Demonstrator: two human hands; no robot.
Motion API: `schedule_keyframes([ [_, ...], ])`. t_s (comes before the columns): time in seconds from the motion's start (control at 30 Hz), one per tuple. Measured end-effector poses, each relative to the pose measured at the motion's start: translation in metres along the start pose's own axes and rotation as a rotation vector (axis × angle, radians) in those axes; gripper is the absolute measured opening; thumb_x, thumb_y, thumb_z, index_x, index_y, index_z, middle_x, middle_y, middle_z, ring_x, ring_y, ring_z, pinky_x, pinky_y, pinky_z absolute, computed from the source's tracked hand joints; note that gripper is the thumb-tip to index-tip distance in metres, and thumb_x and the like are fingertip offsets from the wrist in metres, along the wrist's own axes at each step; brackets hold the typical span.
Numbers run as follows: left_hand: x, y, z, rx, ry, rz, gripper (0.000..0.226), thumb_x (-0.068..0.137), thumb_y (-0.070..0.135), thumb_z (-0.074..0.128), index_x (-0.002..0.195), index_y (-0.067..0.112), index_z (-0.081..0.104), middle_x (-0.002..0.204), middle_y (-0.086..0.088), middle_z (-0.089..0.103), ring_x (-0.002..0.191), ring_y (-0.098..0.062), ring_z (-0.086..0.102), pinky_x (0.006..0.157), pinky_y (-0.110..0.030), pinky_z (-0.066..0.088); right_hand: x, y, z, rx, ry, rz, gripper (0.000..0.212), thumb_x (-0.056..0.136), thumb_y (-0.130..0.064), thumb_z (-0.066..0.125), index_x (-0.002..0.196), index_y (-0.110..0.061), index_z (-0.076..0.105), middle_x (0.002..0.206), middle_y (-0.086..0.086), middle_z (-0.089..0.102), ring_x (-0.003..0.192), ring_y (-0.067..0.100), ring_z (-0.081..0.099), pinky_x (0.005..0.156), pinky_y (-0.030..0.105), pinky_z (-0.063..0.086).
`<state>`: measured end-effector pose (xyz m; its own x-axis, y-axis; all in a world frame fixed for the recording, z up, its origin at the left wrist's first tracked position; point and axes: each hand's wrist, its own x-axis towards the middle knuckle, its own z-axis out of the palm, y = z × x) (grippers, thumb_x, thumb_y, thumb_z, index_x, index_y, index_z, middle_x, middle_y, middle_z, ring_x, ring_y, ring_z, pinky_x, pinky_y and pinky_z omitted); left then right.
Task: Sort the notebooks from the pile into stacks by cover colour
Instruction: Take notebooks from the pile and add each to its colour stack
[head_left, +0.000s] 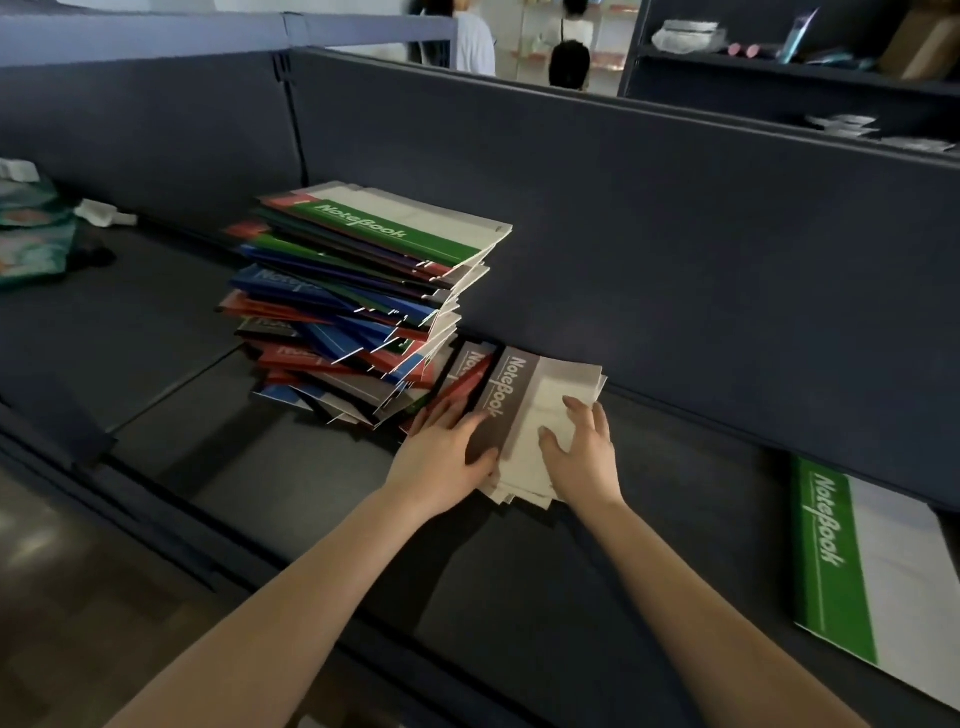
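A tall, uneven pile of notebooks (358, 291) with red, blue, green and brown covers stands against the partition; a green one lies on top. Right of its foot sits a low stack of brown notebooks (535, 400), its top cover brown and white. My left hand (441, 452) grips the stack's near left edge, thumb on the brown band. My right hand (584, 452) lies flat on the white part of the top cover, fingers spread. A green notebook (862, 561) lies alone at the far right.
A dark padded partition (623, 208) runs along the back of the dark desk (311, 467). A green patterned bag (31, 228) and white scraps lie at the far left. Shelves with items stand behind at right; people stand beyond the partition.
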<state>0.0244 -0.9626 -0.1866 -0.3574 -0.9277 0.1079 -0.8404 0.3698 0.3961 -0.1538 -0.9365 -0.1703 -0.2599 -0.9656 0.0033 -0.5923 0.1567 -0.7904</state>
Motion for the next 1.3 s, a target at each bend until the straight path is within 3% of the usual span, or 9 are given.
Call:
schedule_keyframes([
  [0.2,-0.004,0.001,-0.006,-0.213,0.061,0.006,0.038,0.092,0.037,0.056,0.126,0.022,0.048,0.133,0.001,0.053,0.125,-0.018,0.048,0.103,-0.036,0.042,0.0,-0.004,0.005,0.081,0.075,0.015,0.051,0.088,-0.008,0.061,0.135,-0.02,0.044,0.152,0.001,0.024,0.127,0.011,0.044,0.062,0.0,0.037],
  [0.37,-0.006,0.003,-0.016,-0.195,0.087,-0.027,0.038,0.093,0.036,0.056,0.126,0.021,0.044,0.128,0.0,0.057,0.121,-0.018,0.052,0.102,-0.043,0.043,-0.002,-0.003,0.001,0.143,0.11,0.025,0.05,0.087,-0.009,0.065,0.131,-0.022,0.047,0.145,-0.003,0.037,0.123,0.007,0.045,0.062,-0.004,0.035],
  [0.5,-0.019,0.013,-0.008,-0.191,0.092,0.025,0.041,0.093,0.038,0.056,0.128,0.021,0.042,0.132,0.0,0.054,0.119,-0.015,0.054,0.094,-0.031,0.049,-0.005,-0.002,-0.003,0.25,0.154,0.085,0.057,0.086,-0.009,0.064,0.136,-0.025,0.041,0.139,-0.004,0.044,0.119,0.014,0.05,0.076,0.015,0.042],
  [0.6,-0.029,0.022,-0.002,-0.207,0.113,0.022,0.043,0.093,0.036,0.057,0.13,0.02,0.042,0.138,-0.001,0.049,0.121,-0.014,0.052,0.092,-0.026,0.046,-0.012,-0.001,-0.008,0.378,0.099,0.186,0.068,0.087,-0.013,0.065,0.143,-0.028,0.029,0.121,-0.004,0.049,0.081,0.007,0.056,0.058,0.02,0.047],
  [0.63,-0.032,0.026,0.0,-0.218,0.122,0.019,0.044,0.093,0.035,0.057,0.131,0.019,0.043,0.143,-0.002,0.044,0.125,-0.015,0.049,0.094,-0.026,0.044,-0.014,0.0,-0.008,0.384,0.077,0.19,0.07,0.088,-0.014,0.065,0.144,-0.029,0.026,0.12,-0.003,0.05,0.079,0.007,0.055,0.056,0.018,0.046],
  [0.8,-0.04,0.041,0.005,-0.284,0.195,0.017,0.042,0.092,0.025,0.06,0.13,0.016,0.046,0.149,-0.003,0.032,0.136,-0.018,0.036,0.1,-0.022,0.035,-0.023,0.01,-0.02,0.44,0.086,0.118,0.074,0.088,-0.012,0.065,0.144,-0.037,0.024,0.138,-0.004,0.048,0.115,0.017,0.054,0.077,0.025,0.048],
  [1.0,-0.039,0.073,-0.003,-0.613,0.192,-0.128,0.054,0.094,0.02,0.058,0.142,0.018,0.032,0.142,0.001,0.042,0.126,-0.014,0.047,0.094,-0.023,0.042,-0.034,0.02,-0.065,0.469,0.041,-0.003,0.079,0.093,-0.013,0.059,0.15,-0.037,0.01,0.123,-0.014,0.05,0.111,0.01,0.054,0.088,0.036,0.051],
  [1.1,-0.034,0.1,-0.006,-0.792,0.198,-0.224,0.057,0.097,0.023,0.052,0.147,0.021,0.023,0.141,0.001,0.041,0.119,-0.013,0.048,0.087,-0.022,0.042,-0.046,0.031,-0.089,0.515,0.03,-0.08,0.074,0.093,-0.013,0.059,0.15,-0.034,0.016,0.126,-0.012,0.053,0.113,0.011,0.057,0.087,0.031,0.054],
  [1.3,-0.037,0.159,0.014,-0.991,0.084,-0.204,0.054,0.097,0.027,0.053,0.145,0.03,0.028,0.128,0.011,0.049,0.125,-0.016,0.047,0.101,-0.036,0.039,-0.066,0.061,-0.131,0.567,0.15,-0.089,0.058,0.09,-0.012,0.063,0.133,-0.033,0.03,0.121,-0.009,0.056,0.109,0.01,0.059,0.087,0.034,0.055],
])
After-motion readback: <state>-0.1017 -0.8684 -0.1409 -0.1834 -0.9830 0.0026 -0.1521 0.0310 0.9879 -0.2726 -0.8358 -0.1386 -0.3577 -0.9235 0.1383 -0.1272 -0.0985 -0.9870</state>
